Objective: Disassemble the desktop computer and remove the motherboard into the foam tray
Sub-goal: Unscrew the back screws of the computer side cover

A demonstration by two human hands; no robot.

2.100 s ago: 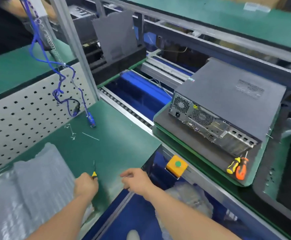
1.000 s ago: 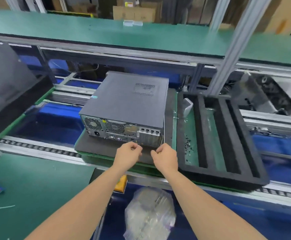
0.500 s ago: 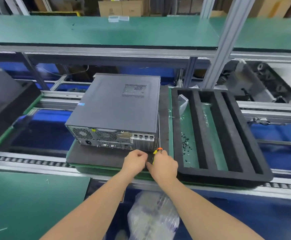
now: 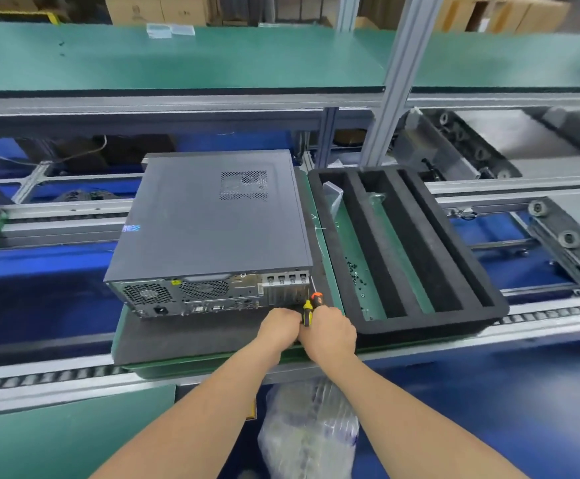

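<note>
Gripping screwdrivers (image 4: 311,307), right hand (image 4: 328,331) abuts left hand (image 4: 279,327) near computer (image 4: 209,219).

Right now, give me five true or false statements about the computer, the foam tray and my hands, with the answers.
The computer's cover is still on. True.
The foam tray sits left of the computer. False: it sits to its right.
The motherboard lies in the tray. False: no board shows there; small black screws lie in its left slot.
The left hand and right hand meet at the computer's near right corner. True.
The yellow screwdriver lies in the tray. False: it sticks up between the hands.
</note>
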